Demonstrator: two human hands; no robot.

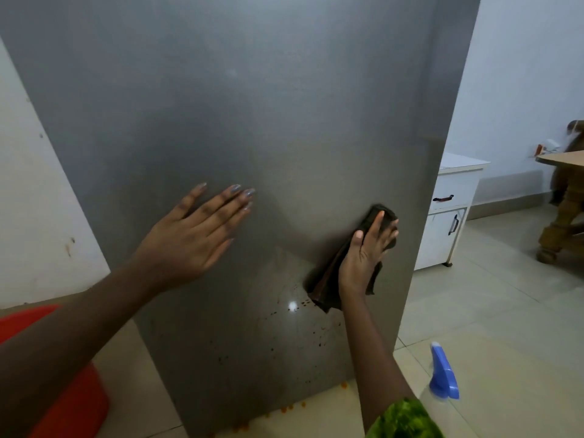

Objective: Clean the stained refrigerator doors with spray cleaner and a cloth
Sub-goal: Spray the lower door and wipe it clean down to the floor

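The grey refrigerator door (240, 115) fills most of the view. Dark specks and brownish stains dot its lower part (294, 339). My left hand (192, 235) lies flat on the door with its fingers straight. My right hand (366, 251) presses a dark brown cloth (328, 279) against the door near its right edge, fingers stretched over the cloth, whose lower end hangs loose. A spray bottle (444, 374) with a blue trigger head stands on the floor at the lower right, apart from both hands.
A red plastic tub (72, 403) sits at the lower left. Orange crumbs (286, 409) lie on the floor tiles below the door. A white cabinet (448, 216) stands behind the fridge, and a wooden table (562, 191) at the far right.
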